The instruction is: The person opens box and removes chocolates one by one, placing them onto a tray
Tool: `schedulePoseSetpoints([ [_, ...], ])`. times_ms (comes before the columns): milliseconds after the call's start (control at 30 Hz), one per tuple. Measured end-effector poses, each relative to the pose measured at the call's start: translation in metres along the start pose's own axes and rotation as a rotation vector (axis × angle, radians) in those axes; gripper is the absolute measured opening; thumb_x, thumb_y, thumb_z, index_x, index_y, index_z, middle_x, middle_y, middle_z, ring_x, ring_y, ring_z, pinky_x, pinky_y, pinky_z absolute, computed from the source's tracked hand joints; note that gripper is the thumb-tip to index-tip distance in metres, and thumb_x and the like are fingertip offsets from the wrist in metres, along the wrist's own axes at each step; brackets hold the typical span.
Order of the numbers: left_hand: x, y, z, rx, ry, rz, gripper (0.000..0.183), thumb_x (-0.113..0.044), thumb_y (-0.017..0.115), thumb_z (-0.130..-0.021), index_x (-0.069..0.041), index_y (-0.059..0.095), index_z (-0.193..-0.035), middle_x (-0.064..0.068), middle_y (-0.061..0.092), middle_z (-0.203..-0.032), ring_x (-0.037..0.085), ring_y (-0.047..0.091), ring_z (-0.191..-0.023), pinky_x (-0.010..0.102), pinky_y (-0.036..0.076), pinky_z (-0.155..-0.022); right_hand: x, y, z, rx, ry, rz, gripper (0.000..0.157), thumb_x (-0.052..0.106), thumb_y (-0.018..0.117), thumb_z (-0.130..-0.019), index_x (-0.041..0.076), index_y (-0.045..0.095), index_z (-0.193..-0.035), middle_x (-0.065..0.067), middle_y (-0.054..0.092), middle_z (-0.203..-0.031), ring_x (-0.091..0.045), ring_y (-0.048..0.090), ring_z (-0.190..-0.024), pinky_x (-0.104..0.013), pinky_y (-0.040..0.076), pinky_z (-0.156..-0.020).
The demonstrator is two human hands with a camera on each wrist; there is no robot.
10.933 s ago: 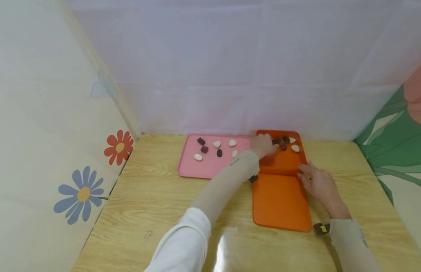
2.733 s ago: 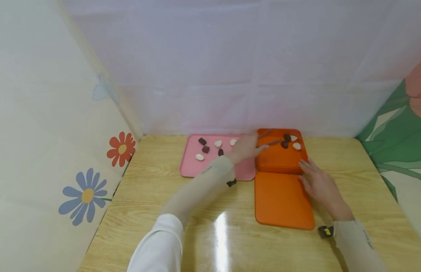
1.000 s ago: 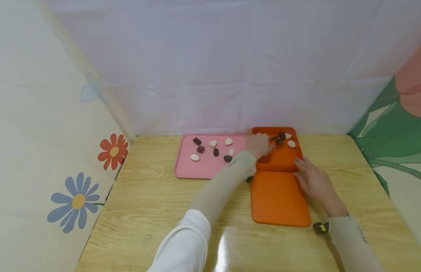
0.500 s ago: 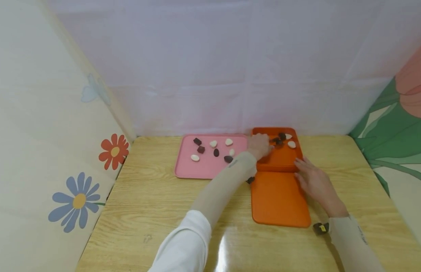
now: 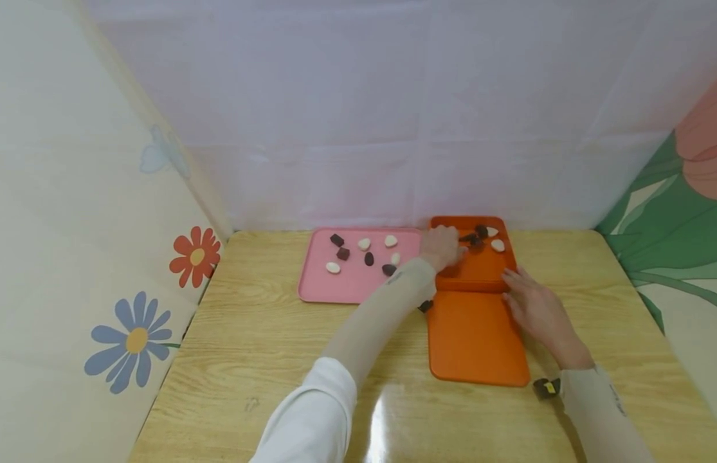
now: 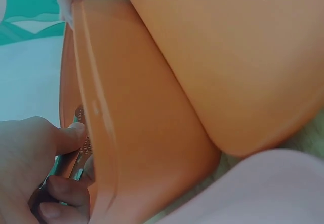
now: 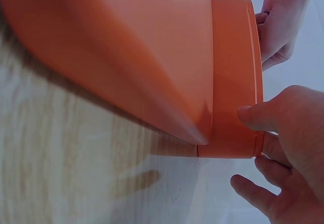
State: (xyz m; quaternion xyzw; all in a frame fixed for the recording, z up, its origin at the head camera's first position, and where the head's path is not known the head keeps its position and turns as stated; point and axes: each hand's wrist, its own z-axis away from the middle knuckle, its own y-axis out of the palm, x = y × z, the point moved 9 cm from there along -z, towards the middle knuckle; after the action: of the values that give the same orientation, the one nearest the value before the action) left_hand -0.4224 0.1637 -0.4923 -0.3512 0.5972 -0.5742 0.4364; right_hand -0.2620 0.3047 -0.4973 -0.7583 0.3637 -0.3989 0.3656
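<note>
My left hand (image 5: pixel 442 248) reaches over the left rim of the orange box (image 5: pixel 475 283) and grips metal tongs. In the left wrist view, the thumb presses one arm of the tongs (image 6: pixel 68 163), which has perforations, and the fingers curl below. The tips point at a dark egg-shaped piece (image 5: pixel 476 244). Beside it in the box are another dark piece (image 5: pixel 481 231) and white pieces, one being a white egg (image 5: pixel 498 245). My right hand (image 5: pixel 537 307) holds the box's near right corner; in the right wrist view its thumb lies on the front wall, with fingers round the side.
A pink tray (image 5: pixel 320 292) with several white and dark pieces stands left of the box. An orange lid (image 5: pixel 478 341) lies flat in front of the box. A white sheet (image 5: pixel 323 128) hangs behind the wooden table (image 5: pixel 248 360), with flower-printed panels at both sides.
Compared with 10.9 s ago, a dark egg-shaped piece has gone from the box to the pink tray. Since 2.7 s ago the left hand moved right with the tongs. The right hand stays at the corner.
</note>
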Motion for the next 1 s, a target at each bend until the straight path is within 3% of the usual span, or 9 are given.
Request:
schedulePoseSetpoints([
  [300, 0.0, -0.013, 0.007, -0.038, 0.027, 0.033, 0.038, -0.053, 0.067, -0.104, -0.018, 0.072, -0.091, -0.003, 0.066, -0.077, 0.01, 0.056, -0.063, 0.026, 0.05, -0.057, 0.0, -0.001, 0.0, 0.019, 0.012, 0.005, 0.045, 0.001, 0.075, -0.095, -0.01, 0.065, -0.138, -0.03, 0.064, -0.143, -0.055, 0.054, -0.137, -0.07, 0.049, -0.104],
  [600, 0.001, -0.031, 0.021, -0.065, 0.034, 0.065, 0.036, -0.053, 0.067, -0.104, -0.018, 0.076, -0.099, -0.004, 0.068, -0.079, 0.01, 0.058, -0.063, 0.025, 0.052, -0.059, 0.001, 0.002, 0.0, 0.052, 0.024, 0.015, 0.05, 0.006, 0.076, -0.097, -0.011, 0.061, -0.141, -0.031, 0.06, -0.147, -0.054, 0.051, -0.141, -0.071, 0.047, -0.106],
  [867, 0.008, -0.038, 0.03, -0.022, -0.01, 0.115, 0.041, -0.055, 0.064, -0.105, -0.018, 0.078, -0.115, -0.005, 0.068, -0.084, 0.009, 0.055, -0.066, 0.023, 0.046, -0.056, 0.002, 0.005, 0.0, 0.124, 0.055, 0.04, 0.055, 0.011, 0.074, -0.1, -0.012, 0.055, -0.146, -0.033, 0.052, -0.154, -0.055, 0.043, -0.146, -0.071, 0.043, -0.11],
  [1000, 0.014, -0.038, 0.036, 0.012, -0.036, 0.159, 0.042, -0.054, 0.064, -0.105, -0.018, 0.079, -0.119, -0.003, 0.068, -0.085, 0.008, 0.05, -0.061, 0.022, 0.042, -0.05, 0.005, 0.003, 0.004, 0.105, 0.042, 0.041, 0.055, 0.012, 0.075, -0.1, -0.013, 0.056, -0.145, -0.034, 0.052, -0.153, -0.055, 0.044, -0.145, -0.071, 0.043, -0.11],
])
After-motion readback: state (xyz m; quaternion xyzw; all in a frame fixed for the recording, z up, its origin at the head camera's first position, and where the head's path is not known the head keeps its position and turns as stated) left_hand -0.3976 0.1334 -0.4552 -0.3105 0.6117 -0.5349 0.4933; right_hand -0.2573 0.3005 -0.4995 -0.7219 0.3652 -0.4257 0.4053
